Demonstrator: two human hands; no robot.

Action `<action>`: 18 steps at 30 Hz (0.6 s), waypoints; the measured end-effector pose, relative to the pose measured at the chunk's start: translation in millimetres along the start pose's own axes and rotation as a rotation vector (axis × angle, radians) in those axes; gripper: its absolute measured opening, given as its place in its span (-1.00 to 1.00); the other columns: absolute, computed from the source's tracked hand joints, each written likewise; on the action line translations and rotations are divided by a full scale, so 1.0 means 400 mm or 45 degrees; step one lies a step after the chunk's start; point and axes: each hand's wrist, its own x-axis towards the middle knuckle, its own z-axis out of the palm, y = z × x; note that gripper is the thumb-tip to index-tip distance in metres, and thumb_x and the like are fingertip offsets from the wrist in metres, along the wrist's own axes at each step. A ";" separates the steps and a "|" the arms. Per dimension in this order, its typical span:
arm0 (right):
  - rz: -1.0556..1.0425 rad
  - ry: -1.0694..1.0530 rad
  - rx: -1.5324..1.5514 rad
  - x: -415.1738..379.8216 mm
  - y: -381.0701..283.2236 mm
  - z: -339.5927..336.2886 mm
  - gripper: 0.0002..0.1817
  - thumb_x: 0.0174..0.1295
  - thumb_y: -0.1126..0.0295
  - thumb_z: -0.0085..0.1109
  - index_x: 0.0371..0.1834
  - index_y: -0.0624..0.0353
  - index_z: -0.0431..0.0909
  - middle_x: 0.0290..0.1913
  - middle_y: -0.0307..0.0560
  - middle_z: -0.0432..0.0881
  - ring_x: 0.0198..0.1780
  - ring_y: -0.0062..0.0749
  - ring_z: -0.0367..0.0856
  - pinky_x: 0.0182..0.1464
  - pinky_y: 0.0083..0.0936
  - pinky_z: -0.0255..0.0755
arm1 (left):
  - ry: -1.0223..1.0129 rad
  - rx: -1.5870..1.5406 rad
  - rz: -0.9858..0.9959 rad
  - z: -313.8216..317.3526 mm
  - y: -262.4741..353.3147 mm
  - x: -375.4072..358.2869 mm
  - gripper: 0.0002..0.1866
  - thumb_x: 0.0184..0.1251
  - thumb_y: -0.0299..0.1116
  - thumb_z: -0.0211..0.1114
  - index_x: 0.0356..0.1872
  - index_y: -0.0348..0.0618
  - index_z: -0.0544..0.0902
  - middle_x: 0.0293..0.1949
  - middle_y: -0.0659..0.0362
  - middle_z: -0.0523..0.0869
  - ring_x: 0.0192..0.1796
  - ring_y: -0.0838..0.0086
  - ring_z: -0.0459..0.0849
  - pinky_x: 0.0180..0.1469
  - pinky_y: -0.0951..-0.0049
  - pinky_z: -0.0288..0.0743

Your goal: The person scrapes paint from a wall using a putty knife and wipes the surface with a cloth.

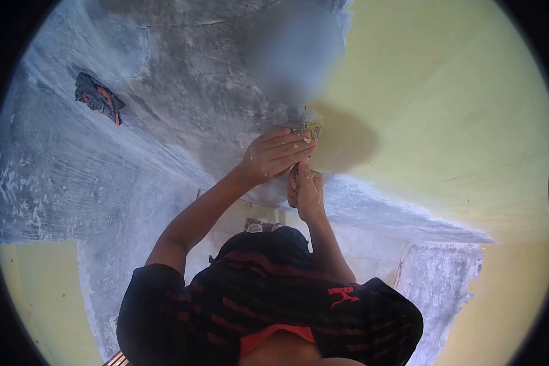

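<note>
Grey, rough plaster [134, 158] fills the left and upper part of the view, streaked with white, and a smooth yellow-green coat [445, 110] covers the right side, the two meeting along a ragged edge. A dark scrap with orange marks [99, 97] sits on the grey area, well apart from the hands. Pale yellow patches show at the lower left and lower right.

Two arms reach up from a black shirt with red stripes [268, 305]. The left hand [274, 155] lies flat over the top of a small putty-smeared tool [310, 129] – its fingers straight and pressed together, tips resting on the tool's edge right at the border between grey and yellow. The right hand [304, 189] is just beneath, touching the left one, its fingers curled closed around what seems to be the tool's handle – the handle itself is hidden inside the fist. Both hands are flecked with pale paste. A blurred grey patch hangs above the tool, and a shadow falls on the yellow coat just to its right.
</note>
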 end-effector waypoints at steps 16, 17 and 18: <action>0.111 0.077 -0.122 -0.017 0.006 -0.034 -0.25 0.65 -0.36 -0.19 -0.56 0.02 0.34 -0.71 -0.38 0.23 -0.76 -0.67 0.10 -0.71 -0.60 -0.10 | -0.173 -0.090 -0.060 0.013 0.023 -0.019 -0.66 0.37 -0.48 0.38 0.15 -0.07 0.82 0.24 0.22 0.83 0.38 0.36 0.73 0.47 0.20 0.46; 0.106 0.062 -0.098 -0.015 0.005 -0.035 -0.25 0.64 -0.36 -0.18 -0.57 0.03 0.34 -0.71 -0.37 0.24 -0.76 -0.66 0.11 -0.71 -0.60 -0.08 | -0.161 -0.053 -0.062 0.013 0.026 -0.018 -0.66 0.38 -0.49 0.38 0.15 -0.07 0.82 0.24 0.22 0.83 0.37 0.35 0.73 0.48 0.20 0.46; 0.099 0.045 -0.077 -0.013 0.002 -0.035 -0.24 0.64 -0.36 -0.17 -0.57 0.03 0.34 -0.72 -0.37 0.25 -0.75 -0.66 0.12 -0.71 -0.59 -0.07 | -0.164 -0.056 -0.058 0.013 0.024 -0.014 -0.66 0.38 -0.49 0.38 0.15 -0.07 0.82 0.24 0.22 0.83 0.37 0.35 0.73 0.48 0.20 0.46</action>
